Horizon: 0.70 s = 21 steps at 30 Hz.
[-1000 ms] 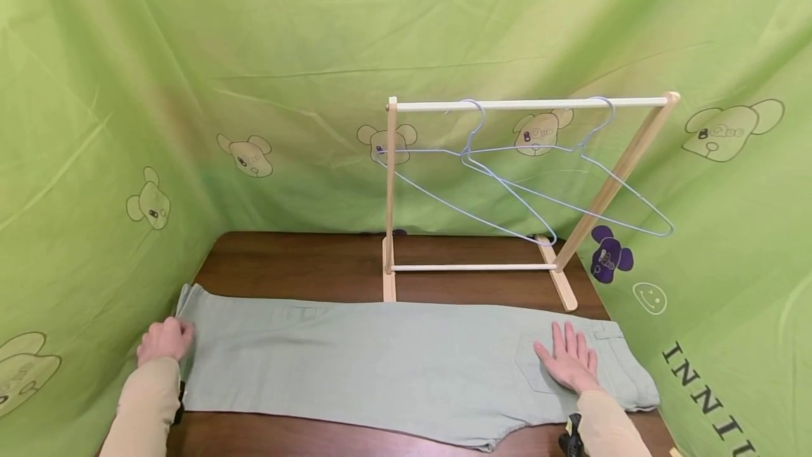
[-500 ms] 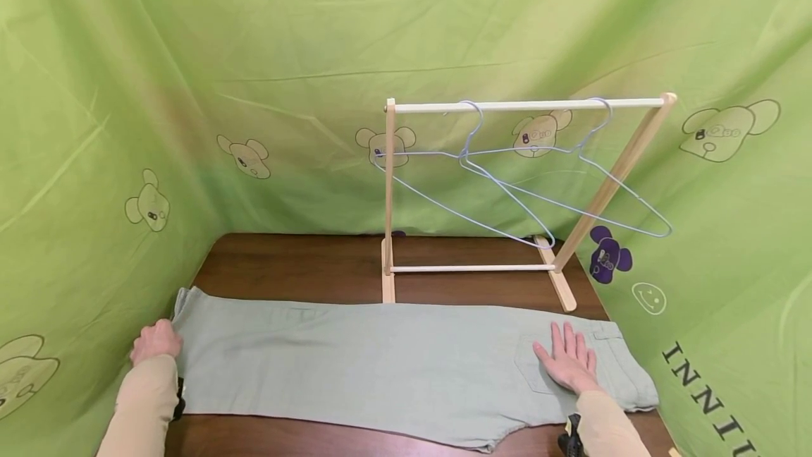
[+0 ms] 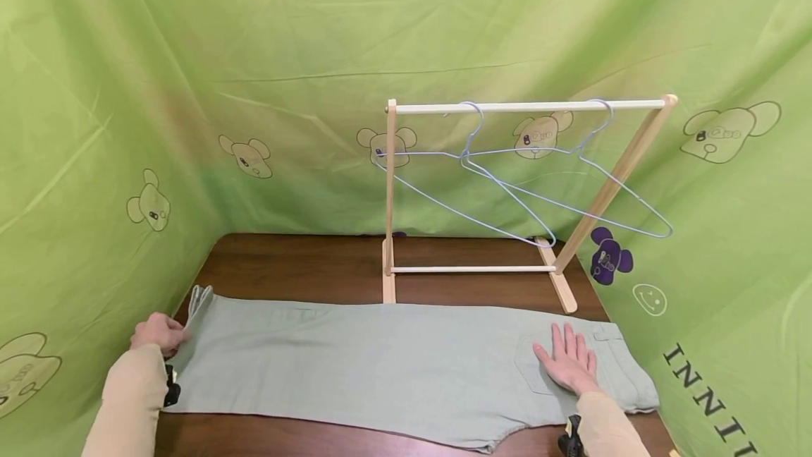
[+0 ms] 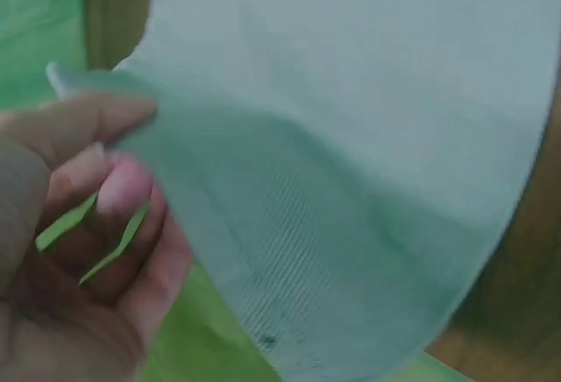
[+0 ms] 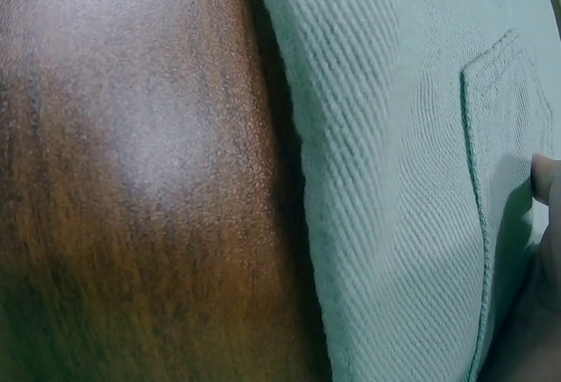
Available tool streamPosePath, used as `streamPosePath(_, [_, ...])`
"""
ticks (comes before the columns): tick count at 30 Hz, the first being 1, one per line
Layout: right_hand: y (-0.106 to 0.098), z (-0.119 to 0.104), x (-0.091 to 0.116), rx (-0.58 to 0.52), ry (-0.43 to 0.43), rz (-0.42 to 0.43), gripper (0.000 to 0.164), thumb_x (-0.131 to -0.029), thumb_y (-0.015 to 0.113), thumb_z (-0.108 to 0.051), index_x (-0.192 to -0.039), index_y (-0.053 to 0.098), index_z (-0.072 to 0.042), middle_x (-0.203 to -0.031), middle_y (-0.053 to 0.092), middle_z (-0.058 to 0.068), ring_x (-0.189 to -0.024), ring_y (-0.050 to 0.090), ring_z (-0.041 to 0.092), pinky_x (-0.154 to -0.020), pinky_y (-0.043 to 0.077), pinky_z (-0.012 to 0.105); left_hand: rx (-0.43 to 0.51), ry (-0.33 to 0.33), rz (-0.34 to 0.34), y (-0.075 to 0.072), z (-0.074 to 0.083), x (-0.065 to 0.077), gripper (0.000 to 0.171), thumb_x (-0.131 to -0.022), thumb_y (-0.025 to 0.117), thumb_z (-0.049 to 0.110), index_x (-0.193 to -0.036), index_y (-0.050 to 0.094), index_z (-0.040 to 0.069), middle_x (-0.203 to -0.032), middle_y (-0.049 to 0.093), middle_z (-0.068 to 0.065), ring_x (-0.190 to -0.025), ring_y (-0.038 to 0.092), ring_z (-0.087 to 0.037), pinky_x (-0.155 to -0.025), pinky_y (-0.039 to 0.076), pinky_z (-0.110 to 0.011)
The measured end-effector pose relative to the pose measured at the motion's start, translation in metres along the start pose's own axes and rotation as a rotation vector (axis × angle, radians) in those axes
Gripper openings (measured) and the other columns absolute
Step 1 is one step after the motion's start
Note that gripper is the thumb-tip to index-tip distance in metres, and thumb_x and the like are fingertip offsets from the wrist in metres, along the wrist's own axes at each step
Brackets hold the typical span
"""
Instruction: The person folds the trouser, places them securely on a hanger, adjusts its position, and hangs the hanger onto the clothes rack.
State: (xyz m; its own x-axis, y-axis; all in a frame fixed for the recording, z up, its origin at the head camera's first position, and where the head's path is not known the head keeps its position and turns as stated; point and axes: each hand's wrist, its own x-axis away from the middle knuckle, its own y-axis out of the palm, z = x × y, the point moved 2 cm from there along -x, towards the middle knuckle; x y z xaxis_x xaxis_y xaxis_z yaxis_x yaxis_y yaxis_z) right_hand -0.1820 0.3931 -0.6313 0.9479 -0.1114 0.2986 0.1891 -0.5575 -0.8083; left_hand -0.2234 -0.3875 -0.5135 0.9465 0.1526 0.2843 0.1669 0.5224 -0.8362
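Pale green trousers (image 3: 368, 362), folded lengthwise, lie across the table with the waist at the right and the leg ends at the left. At the left hem, my left hand (image 3: 157, 333) pinches the edge of the cloth. In the left wrist view the thumb of that hand (image 4: 74, 123) is over the hem (image 4: 237, 251) and fingers are beneath, and the hem edge lifts and curves. Over the back pocket (image 3: 533, 369) my right hand (image 3: 569, 362) rests flat, fingers spread. Only its thumb side (image 5: 548, 198) shows in the right wrist view, beside the pocket stitching.
Behind the trousers stands a small wooden rack (image 3: 390, 196) with a white top rail. Two lilac wire hangers (image 3: 472, 136) hang from it. The brown table (image 3: 292, 259) is enclosed by green printed cloth (image 3: 304, 41) at the back and both sides.
My left hand first shifts slightly left, then turns and pinches the hem, whose far corner now lifts and folds to the right. My right hand stays in place on the trousers.
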Motion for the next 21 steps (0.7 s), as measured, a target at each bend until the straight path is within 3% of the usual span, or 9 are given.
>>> streamPosePath(2, [0.000,0.000,0.000,-0.004,0.000,0.000,0.105,-0.095,0.032,-0.074,-0.158,0.000,0.003,-0.162,-0.016,0.032,-0.147,-0.018,0.058,-0.112,-0.019,0.073,0.106,0.037,-0.056,0.002,0.001,-0.002,0.038,-0.084,0.069,0.018,-0.104,0.068,-0.015,-0.074,0.074,-0.015,-0.068,0.072,-0.025,-0.068,0.060,-0.037])
streamPosePath(4, [-0.001,-0.001,0.000,-0.021,-0.006,0.001,0.104,-0.095,0.034,-0.074,-0.159,0.000,0.002,-0.162,-0.017,0.032,-0.147,-0.019,0.058,-0.112,-0.020,0.073,0.226,0.049,-0.118,0.005,0.003,-0.004,0.035,-0.085,0.070,0.014,-0.099,0.067,-0.018,-0.069,0.073,-0.005,-0.061,0.070,-0.013,-0.064,0.061,-0.031])
streamPosePath(7, [-0.001,-0.001,0.000,-0.025,-0.006,-0.001,0.105,-0.095,0.034,-0.074,-0.159,-0.001,0.001,-0.162,-0.017,0.032,-0.147,-0.019,0.058,-0.112,-0.019,0.073,0.360,0.074,-0.208,0.009,0.005,-0.006,0.028,-0.087,0.068,0.009,-0.093,0.067,-0.018,-0.073,0.071,0.002,-0.064,0.067,-0.007,-0.064,0.061,-0.028])
streamPosePath(10, [0.000,0.001,-0.001,-0.010,-0.001,-0.006,0.106,-0.094,0.032,-0.076,-0.158,-0.002,0.002,-0.162,-0.017,0.032,-0.147,-0.019,0.058,-0.112,-0.019,0.073,0.440,0.083,-0.281,0.013,0.007,-0.008,0.018,-0.088,0.068,0.009,-0.091,0.069,-0.009,-0.075,0.068,0.006,-0.066,0.066,-0.006,-0.066,0.061,-0.026])
streamPosePath(16, [0.001,0.006,-0.005,-0.006,-0.001,-0.010,0.108,-0.093,0.033,-0.077,-0.158,-0.001,0.003,-0.162,-0.017,0.032,-0.147,-0.020,0.058,-0.111,-0.019,0.074,0.510,0.109,-0.383,0.020,0.014,-0.013,0.009,-0.088,0.067,0.011,-0.088,0.069,0.003,-0.073,0.067,0.008,-0.068,0.065,-0.005,-0.066,0.060,-0.025])
streamPosePath(21, [0.002,0.007,-0.006,-0.003,0.005,-0.020,0.108,-0.093,0.033,-0.076,-0.158,-0.002,0.003,-0.162,-0.020,0.031,-0.147,-0.021,0.057,-0.112,-0.020,0.073,0.518,0.160,-0.388,0.018,0.033,-0.013,0.026,-0.092,0.060,0.017,-0.100,0.070,-0.005,-0.072,0.066,0.010,-0.069,0.063,-0.002,-0.067,0.058,-0.024])
